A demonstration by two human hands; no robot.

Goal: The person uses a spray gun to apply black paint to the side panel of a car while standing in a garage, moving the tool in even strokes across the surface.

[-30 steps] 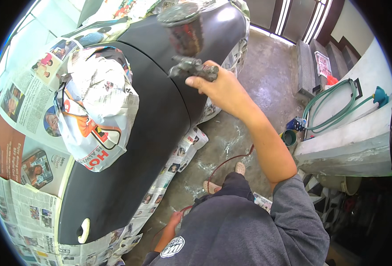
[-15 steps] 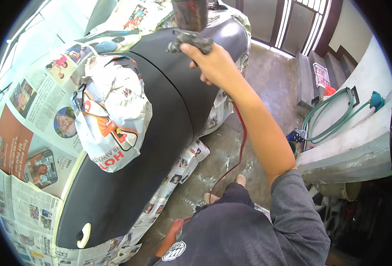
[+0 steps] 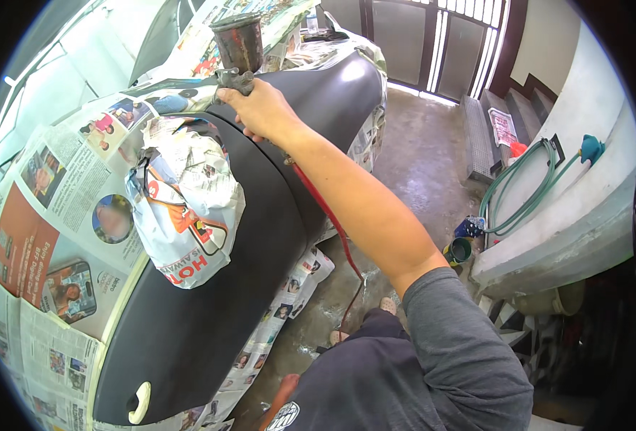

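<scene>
My right hand (image 3: 264,109) is stretched out over a car's dark grey door panel (image 3: 210,316) and grips a spray gun (image 3: 235,77) with a dirty metal cup (image 3: 238,42) on top. A red air hose (image 3: 329,215) runs back from the gun under my forearm. The gun sits near the top edge of the panel, beside the side mirror wrapped in newspaper (image 3: 185,205). Newspaper masking (image 3: 52,237) covers the windows to the left. My left hand is hidden; only a bit of forearm (image 3: 283,395) shows at the bottom.
A wet concrete floor (image 3: 418,172) lies to the right of the car. A green hose (image 3: 526,194) hangs on a grey wall ledge (image 3: 569,237), with a small can (image 3: 458,251) below it. Steps (image 3: 487,136) and a barred gate (image 3: 440,43) stand behind.
My right hand has carried the spray gun forward along the panel, away from me and slightly left, toward the upper edge. The view has tilted with it.
</scene>
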